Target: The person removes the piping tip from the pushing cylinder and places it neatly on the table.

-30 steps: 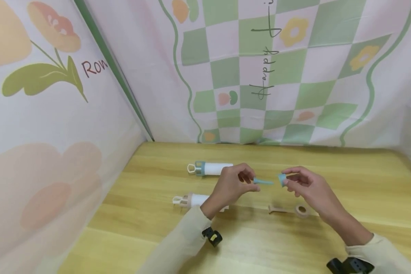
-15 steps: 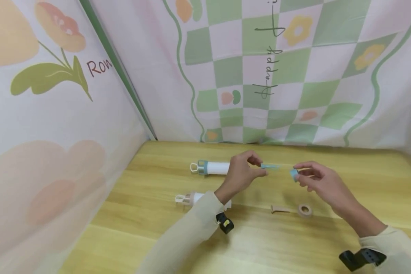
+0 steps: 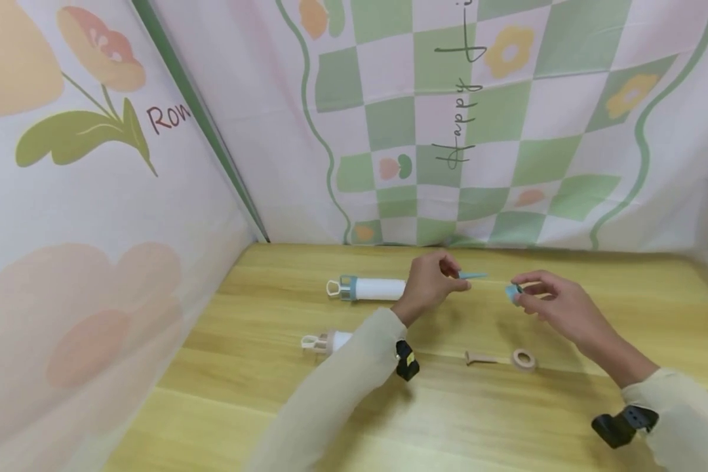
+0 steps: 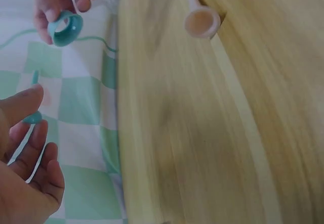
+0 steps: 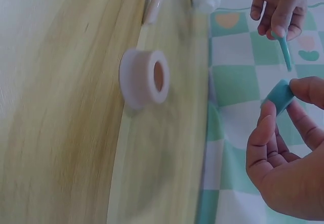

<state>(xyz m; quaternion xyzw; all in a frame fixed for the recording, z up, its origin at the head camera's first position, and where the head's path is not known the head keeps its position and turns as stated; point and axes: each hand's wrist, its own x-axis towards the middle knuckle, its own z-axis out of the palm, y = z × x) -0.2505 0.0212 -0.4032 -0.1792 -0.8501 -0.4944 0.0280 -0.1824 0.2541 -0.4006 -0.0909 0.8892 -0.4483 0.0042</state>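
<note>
Between thumb and fingers, my left hand pinches a slim blue tapered nozzle, its thin tip pointing right. My right hand holds a blue ring-shaped cap by its sides. In the left wrist view the opening of that cap shows. Nozzle and cap are in the air above the table, a short gap apart. Behind the left hand lies a white tube with a blue collar and loop handle, its right end hidden by that hand. A matching tube with a pinkish collar is partly covered by the left sleeve.
On the wooden table, nearer than the hands, lie a pinkish tapered nozzle and a pinkish ring cap, side by side. A checked curtain closes off the back edge, and a flowered one hangs at the left.
Both hands have moved up and to the right in the head view, carrying the blue nozzle and cap. The right hand has tilted the cap so its opening shows. The pinkish pieces lie still.
</note>
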